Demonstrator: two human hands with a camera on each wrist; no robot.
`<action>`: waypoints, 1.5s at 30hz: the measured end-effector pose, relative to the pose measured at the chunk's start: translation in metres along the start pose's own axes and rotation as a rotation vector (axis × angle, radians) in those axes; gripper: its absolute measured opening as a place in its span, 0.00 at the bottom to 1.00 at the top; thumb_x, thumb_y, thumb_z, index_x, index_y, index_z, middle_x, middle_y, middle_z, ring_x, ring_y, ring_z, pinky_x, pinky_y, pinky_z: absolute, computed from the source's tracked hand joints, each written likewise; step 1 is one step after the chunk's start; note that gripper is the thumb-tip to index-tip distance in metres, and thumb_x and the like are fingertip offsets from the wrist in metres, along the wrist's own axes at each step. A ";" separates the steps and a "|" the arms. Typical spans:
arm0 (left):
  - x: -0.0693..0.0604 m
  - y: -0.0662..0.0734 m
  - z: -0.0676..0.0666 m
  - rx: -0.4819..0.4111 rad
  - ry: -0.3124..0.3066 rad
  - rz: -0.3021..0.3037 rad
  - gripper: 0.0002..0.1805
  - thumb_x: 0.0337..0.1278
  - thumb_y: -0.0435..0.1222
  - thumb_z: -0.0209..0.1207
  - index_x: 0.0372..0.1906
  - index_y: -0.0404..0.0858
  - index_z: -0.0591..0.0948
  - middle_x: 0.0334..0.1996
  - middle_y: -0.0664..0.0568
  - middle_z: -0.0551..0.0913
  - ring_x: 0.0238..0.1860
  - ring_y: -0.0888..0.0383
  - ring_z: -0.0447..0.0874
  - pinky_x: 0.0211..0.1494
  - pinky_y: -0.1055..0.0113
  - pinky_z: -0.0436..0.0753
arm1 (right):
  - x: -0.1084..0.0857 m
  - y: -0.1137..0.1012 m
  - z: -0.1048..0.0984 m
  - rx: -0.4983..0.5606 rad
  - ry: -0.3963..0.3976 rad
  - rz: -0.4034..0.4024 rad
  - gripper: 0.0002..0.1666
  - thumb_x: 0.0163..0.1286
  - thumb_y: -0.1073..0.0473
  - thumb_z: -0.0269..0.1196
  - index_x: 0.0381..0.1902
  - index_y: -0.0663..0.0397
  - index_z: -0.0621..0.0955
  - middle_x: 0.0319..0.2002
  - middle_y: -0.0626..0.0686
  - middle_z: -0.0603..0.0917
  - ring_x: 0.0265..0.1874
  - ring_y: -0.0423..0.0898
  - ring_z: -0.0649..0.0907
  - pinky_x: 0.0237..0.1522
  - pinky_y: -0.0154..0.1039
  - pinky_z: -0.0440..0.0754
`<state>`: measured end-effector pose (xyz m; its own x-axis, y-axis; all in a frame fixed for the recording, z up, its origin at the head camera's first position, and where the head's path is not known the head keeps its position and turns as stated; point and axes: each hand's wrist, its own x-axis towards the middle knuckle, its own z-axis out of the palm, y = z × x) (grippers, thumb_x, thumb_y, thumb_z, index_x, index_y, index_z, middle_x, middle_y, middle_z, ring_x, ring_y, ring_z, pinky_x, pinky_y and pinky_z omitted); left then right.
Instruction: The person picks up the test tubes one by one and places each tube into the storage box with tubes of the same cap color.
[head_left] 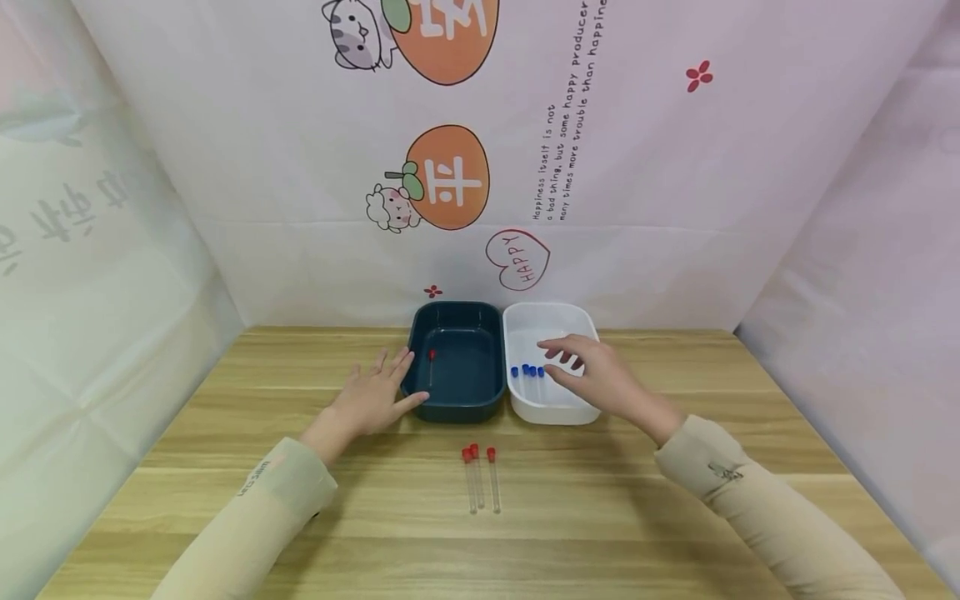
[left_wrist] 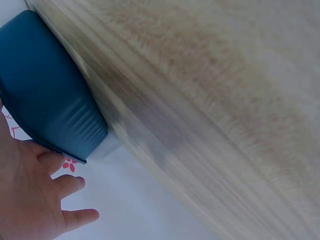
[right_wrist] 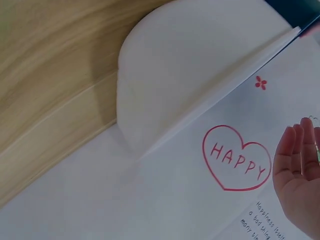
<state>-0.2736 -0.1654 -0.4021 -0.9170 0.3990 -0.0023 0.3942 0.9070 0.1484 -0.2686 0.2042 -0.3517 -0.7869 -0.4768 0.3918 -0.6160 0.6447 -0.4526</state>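
I am watching from far off through the head view, where 3 red-capped tubes (head_left: 477, 479) are lying on the wooden table (head_left: 645, 525), on the person's side of the 2 trays. Their long axes are running roughly away from the person, red caps at the far end and clear ends near. 2 of them are lying close together at the left, and the third is lying just to the right.

The left hand (head_left: 367, 402) is resting at the left rim of the dark blue tray (head_left: 461, 362), its fingers spread apart, and I am seeing nothing held in it. From there the 3 tubes are lying to the right and back toward the person, with the left thumb nearer their caps than any part of the right hand (head_left: 596, 379).

That right hand is hovering over the white tray (head_left: 555, 415), thumb and fingers apart with nothing showing between them. From it the table tubes are lying leftward and nearer the person. Its thumb tip is pointing at 4 blue caps (head_left: 532, 372) in that tray; I am not managing to tell whether it is touching the nearest.

Inside the dark blue tray, 1 lone red-capped tube (head_left: 431, 367) is lying near the left wall, its cap also pointing away.
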 end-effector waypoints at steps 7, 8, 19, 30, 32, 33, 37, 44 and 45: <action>-0.001 -0.002 0.000 -0.004 0.002 -0.003 0.47 0.76 0.63 0.44 0.82 0.34 0.51 0.82 0.41 0.50 0.80 0.34 0.44 0.71 0.26 0.51 | -0.013 -0.017 0.009 0.171 -0.002 -0.014 0.15 0.71 0.64 0.68 0.53 0.62 0.86 0.48 0.55 0.88 0.40 0.47 0.83 0.43 0.46 0.85; -0.001 -0.001 0.000 -0.005 0.002 -0.003 0.47 0.76 0.63 0.44 0.82 0.35 0.51 0.82 0.42 0.49 0.80 0.35 0.44 0.71 0.26 0.51 | -0.016 -0.020 0.011 0.192 -0.004 -0.020 0.14 0.70 0.64 0.68 0.53 0.62 0.86 0.48 0.55 0.88 0.40 0.47 0.82 0.42 0.45 0.85; -0.001 0.002 -0.003 -0.011 0.001 0.003 0.47 0.76 0.62 0.44 0.82 0.34 0.51 0.82 0.41 0.50 0.79 0.34 0.44 0.71 0.25 0.51 | -0.045 -0.036 0.033 0.260 -0.066 -0.102 0.16 0.68 0.65 0.71 0.53 0.59 0.85 0.45 0.51 0.87 0.39 0.47 0.83 0.41 0.40 0.84; -0.001 0.001 -0.002 -0.016 0.001 0.003 0.47 0.76 0.63 0.44 0.82 0.35 0.51 0.82 0.42 0.49 0.80 0.35 0.42 0.71 0.25 0.50 | -0.056 -0.038 0.058 0.136 -0.307 -0.067 0.32 0.69 0.49 0.71 0.64 0.61 0.79 0.58 0.54 0.83 0.53 0.53 0.81 0.55 0.49 0.81; -0.001 0.001 -0.002 -0.017 -0.002 0.001 0.47 0.76 0.63 0.44 0.83 0.35 0.50 0.82 0.42 0.48 0.80 0.35 0.41 0.71 0.25 0.50 | -0.055 -0.039 0.062 0.112 -0.330 -0.055 0.33 0.68 0.47 0.71 0.65 0.60 0.79 0.60 0.52 0.82 0.56 0.52 0.80 0.58 0.50 0.80; 0.000 0.001 -0.002 -0.017 -0.004 0.000 0.47 0.76 0.63 0.44 0.83 0.36 0.50 0.82 0.43 0.48 0.80 0.35 0.41 0.71 0.25 0.50 | -0.055 -0.040 0.063 0.101 -0.342 -0.045 0.34 0.68 0.46 0.71 0.65 0.59 0.79 0.61 0.51 0.81 0.58 0.51 0.79 0.59 0.51 0.79; 0.000 0.001 -0.002 -0.017 -0.006 -0.001 0.48 0.75 0.64 0.44 0.83 0.36 0.50 0.82 0.43 0.47 0.80 0.36 0.41 0.71 0.26 0.50 | -0.053 -0.041 0.070 0.056 -0.373 -0.028 0.35 0.67 0.44 0.72 0.66 0.55 0.79 0.63 0.50 0.80 0.63 0.50 0.76 0.64 0.52 0.76; 0.000 0.000 -0.001 -0.008 0.000 0.002 0.48 0.75 0.64 0.44 0.83 0.35 0.51 0.82 0.43 0.48 0.80 0.35 0.43 0.71 0.25 0.50 | -0.050 -0.043 0.077 -0.034 -0.424 -0.025 0.46 0.61 0.37 0.74 0.69 0.57 0.76 0.63 0.53 0.77 0.63 0.51 0.76 0.65 0.51 0.75; 0.000 0.000 -0.001 -0.006 0.001 0.004 0.47 0.75 0.64 0.44 0.82 0.35 0.51 0.82 0.43 0.49 0.80 0.35 0.44 0.71 0.25 0.50 | -0.050 -0.043 0.078 -0.042 -0.434 -0.019 0.48 0.60 0.36 0.74 0.70 0.58 0.76 0.64 0.53 0.77 0.63 0.51 0.75 0.65 0.51 0.75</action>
<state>-0.2734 -0.1657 -0.4014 -0.9155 0.4023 -0.0007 0.3974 0.9045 0.1546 -0.2056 0.1536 -0.4138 -0.7232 -0.6903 0.0225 -0.6360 0.6528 -0.4116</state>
